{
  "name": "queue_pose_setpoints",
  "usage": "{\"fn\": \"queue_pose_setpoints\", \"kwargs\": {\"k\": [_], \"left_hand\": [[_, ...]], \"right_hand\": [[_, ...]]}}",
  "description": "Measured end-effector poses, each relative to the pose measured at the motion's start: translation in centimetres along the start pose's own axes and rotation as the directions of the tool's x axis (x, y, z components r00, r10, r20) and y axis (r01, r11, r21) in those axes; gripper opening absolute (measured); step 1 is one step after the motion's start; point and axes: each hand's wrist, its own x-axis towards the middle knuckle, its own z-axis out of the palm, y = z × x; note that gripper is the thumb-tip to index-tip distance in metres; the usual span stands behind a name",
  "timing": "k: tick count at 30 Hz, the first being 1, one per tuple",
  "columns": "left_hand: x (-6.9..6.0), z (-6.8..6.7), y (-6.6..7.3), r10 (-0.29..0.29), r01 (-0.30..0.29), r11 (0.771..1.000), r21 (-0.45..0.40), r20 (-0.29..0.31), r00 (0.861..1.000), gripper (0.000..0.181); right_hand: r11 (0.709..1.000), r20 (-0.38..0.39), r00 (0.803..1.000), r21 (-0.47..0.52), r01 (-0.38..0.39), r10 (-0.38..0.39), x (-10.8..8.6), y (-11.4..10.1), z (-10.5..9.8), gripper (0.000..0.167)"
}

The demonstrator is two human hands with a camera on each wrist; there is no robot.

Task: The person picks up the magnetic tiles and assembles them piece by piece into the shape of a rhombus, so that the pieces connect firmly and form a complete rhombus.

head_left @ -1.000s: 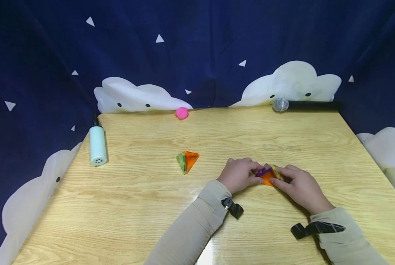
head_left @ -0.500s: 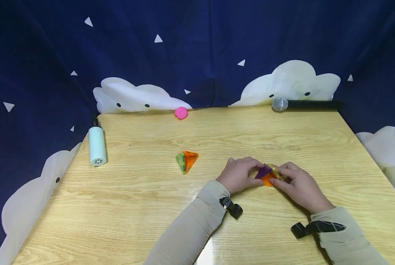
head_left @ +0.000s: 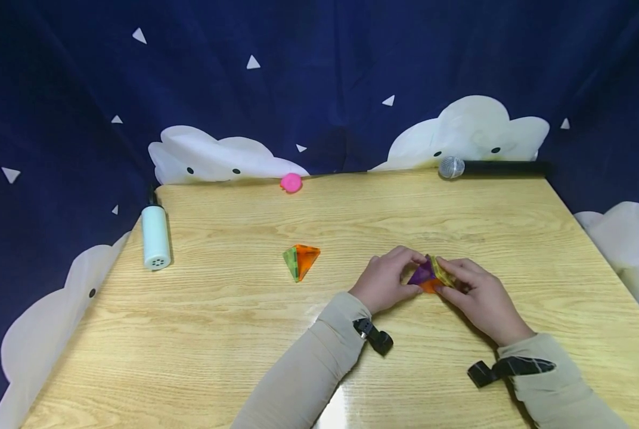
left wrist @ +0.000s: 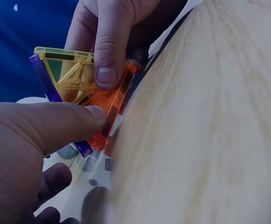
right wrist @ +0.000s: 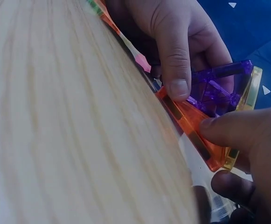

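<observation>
Both hands hold translucent triangular tiles just above the wooden table, right of its middle. The left hand [head_left: 385,281] grips the side with the purple tile [head_left: 422,274], its thumb on the orange tile [head_left: 429,286]. On the other side the right hand [head_left: 483,298] pinches the yellow tile [head_left: 441,273], thumb also against the orange one. In the right wrist view the purple tile [right wrist: 224,71], yellow tile [right wrist: 252,88] and orange tile [right wrist: 191,128] meet at their edges, tilted into a hollow shape. A separate green and orange tile piece [head_left: 301,262] lies to the left.
A pale blue bottle [head_left: 155,237] lies at the table's left edge. Along the back are a small pink object [head_left: 291,183] and a black microphone [head_left: 491,168]. A dark blue curtain [head_left: 341,77] with white clouds surrounds the wooden table [head_left: 191,333].
The joined tiles have shifted slightly away from the body and tilted, with more purple and yellow showing. The fingers of both hands have moved with them, still gripping.
</observation>
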Motion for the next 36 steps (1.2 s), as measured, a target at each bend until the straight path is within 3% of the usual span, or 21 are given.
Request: {"fn": "queue_pose_setpoints", "kwargs": {"k": [5,15,36], "left_hand": [[0.03,-0.02,-0.11,0.018,-0.018,1.0,-0.017,-0.008,1.0,0.05],[0.07,0.01,-0.48,-0.013,0.014,0.999,-0.033,0.03,0.999,0.05],[0.07,0.04,-0.54,0.064,-0.064,0.998,0.006,-0.013,0.998,0.044]], "right_hand": [[1.0,0.001,1.0,0.002,-0.003,0.003,-0.03,-0.05,0.02,0.054],[1.0,0.016,1.0,0.011,-0.022,0.022,0.07,0.17,0.2,0.05],[0.997,0.036,0.996,0.0,-0.078,0.078,0.05,0.29,0.14,0.049]]}}
